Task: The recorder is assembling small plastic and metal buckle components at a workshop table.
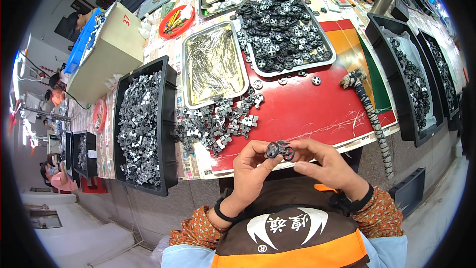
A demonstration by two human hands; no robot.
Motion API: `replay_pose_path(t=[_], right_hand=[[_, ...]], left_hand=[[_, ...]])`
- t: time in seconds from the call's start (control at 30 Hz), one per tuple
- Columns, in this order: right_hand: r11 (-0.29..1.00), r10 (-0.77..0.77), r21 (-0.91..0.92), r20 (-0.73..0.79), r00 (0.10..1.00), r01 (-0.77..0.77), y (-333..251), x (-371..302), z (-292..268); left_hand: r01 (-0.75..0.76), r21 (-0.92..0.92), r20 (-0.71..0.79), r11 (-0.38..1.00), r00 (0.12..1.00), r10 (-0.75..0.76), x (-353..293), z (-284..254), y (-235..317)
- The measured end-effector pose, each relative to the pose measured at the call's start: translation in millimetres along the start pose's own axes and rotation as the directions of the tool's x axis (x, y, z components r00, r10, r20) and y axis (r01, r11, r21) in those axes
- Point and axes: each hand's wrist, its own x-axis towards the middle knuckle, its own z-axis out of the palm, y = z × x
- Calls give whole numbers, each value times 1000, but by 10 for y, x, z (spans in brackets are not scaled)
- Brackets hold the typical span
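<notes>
Above the front edge of the table, I hold a small black twin-wheel caster between my hands. My left hand pinches its left side between thumb and fingers. My right hand is curled round its right side, with the fingertips against the right wheel. Just beyond my left hand lies a loose heap of small grey and black brackets. Farther off, a metal tray is piled with black spoked wheels, and a few wheels lie loose before it. Left of that tray, another metal tray holds thin metal pins.
At left stands a deep black bin full of brackets. A tape-wrapped hooked bar hangs over the table's right edge, with black bins beyond. A red sheet covers the middle. Other people sit far left.
</notes>
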Motion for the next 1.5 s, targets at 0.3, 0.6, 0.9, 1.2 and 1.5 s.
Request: replay_pose_path(t=[0.3,0.6,0.9,1.2,1.5], right_hand=[[955,35,297,-55,998,-17,185,89,223],[984,-50,155,-244,968,90,252,81,358],[966,-233,-188,-328,915,178,273,107,414],[657,-608,-642,-141,781,395,167,177,348],[666,-623,-629,-174,763,400,209,185,377]], left_hand=[[21,-58,-13,998,1000,-22,-82,-51,-71],[221,-217,6,951,974,-225,-100,-107,-208],[370,-338,2,865,920,-393,-98,-110,-231],[440,-495,91,749,884,-459,-70,-126,-278],[400,-475,108,784,911,-399,-94,-171,-294]])
